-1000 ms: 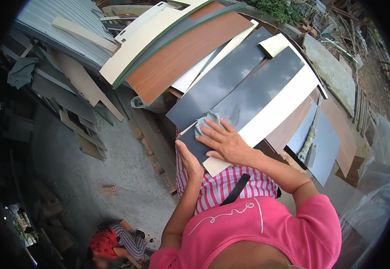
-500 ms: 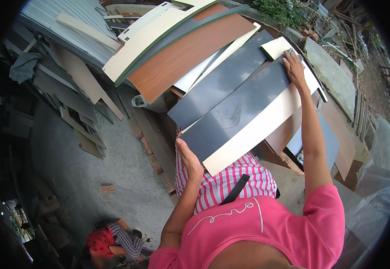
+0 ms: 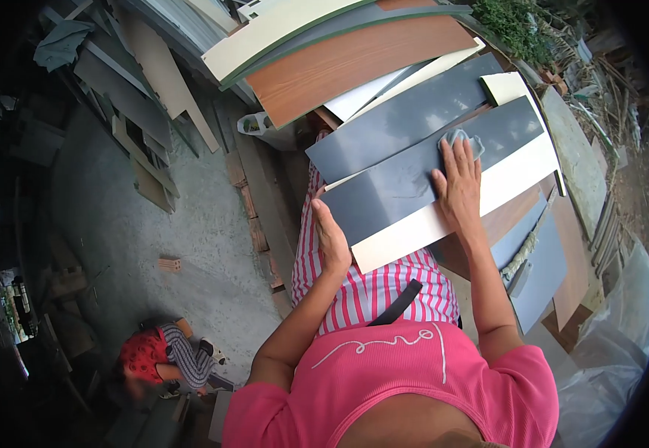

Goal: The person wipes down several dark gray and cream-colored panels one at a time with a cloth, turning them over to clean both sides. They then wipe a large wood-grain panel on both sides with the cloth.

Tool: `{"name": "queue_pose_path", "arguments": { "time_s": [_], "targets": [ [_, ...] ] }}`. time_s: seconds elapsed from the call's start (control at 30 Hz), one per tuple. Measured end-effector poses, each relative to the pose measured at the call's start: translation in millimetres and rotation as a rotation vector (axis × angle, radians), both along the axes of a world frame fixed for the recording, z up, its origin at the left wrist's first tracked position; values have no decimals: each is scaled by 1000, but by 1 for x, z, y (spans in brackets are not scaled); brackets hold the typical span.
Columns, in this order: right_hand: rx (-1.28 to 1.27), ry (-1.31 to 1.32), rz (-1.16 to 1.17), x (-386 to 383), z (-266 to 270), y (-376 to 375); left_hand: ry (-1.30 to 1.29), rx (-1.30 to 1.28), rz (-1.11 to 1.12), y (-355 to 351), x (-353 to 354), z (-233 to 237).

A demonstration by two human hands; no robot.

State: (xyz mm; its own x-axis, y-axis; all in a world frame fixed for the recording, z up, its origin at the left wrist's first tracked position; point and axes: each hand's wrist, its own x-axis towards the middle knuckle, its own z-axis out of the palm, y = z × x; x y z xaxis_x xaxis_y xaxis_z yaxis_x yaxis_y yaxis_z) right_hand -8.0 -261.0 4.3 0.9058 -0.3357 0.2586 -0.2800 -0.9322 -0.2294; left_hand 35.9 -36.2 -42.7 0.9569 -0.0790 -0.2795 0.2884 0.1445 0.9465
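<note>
A dark grey board with a cream strip (image 3: 384, 198) lies slanted over my lap and the boards below it. At its near left end, my left hand (image 3: 332, 237) holds the edge, thumb up along the corner and the other fingers mostly hidden. My right hand (image 3: 460, 187) presses a crumpled grey-blue cloth (image 3: 462, 142) onto the dark face, right of its middle, fingers stretched over it. Faint smudges show on the dark surface. Just behind lies another dark grey board (image 3: 392, 127), partly covered by the one I hold.
Wood-brown (image 3: 362, 67) and cream boards (image 3: 287, 37) are stacked beyond. More panels lean at the left (image 3: 153, 60). A white bucket (image 3: 265, 131) stands beside the stack. Bluish boards (image 3: 541, 261) lie at my right. Another person (image 3: 168, 355) crouches at lower left near a brick (image 3: 169, 264).
My right hand has slid with the cloth from the board's far right end back toward its middle. My left hand stays at the near end. The view has shifted slightly.
</note>
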Motion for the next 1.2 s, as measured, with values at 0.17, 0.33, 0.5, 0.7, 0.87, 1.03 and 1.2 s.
{"name": "queue_pose_path", "arguments": {
  "time_s": [0.17,0.33,0.5,0.7,0.87,1.03,1.2],
  "targets": [
    [205,8,498,-15,10,122,80,-97,-6,1,-7,16],
    [214,-58,584,24,13,141,-489,810,-2,10,-20,-9],
    [220,-152,569,33,15,136,222,-433,102,-2,-8,22],
    [285,-106,667,-7,8,113,259,-456,89,1,-6,25],
    [107,-18,391,1,17,51,99,-286,55,3,-1,9],
    [-9,-73,-23,14,-13,-78,-47,-30,-3,8,1,19],
    [-122,-56,-391,6,-47,-223,-654,310,-185,40,6,5]
  ]
}}
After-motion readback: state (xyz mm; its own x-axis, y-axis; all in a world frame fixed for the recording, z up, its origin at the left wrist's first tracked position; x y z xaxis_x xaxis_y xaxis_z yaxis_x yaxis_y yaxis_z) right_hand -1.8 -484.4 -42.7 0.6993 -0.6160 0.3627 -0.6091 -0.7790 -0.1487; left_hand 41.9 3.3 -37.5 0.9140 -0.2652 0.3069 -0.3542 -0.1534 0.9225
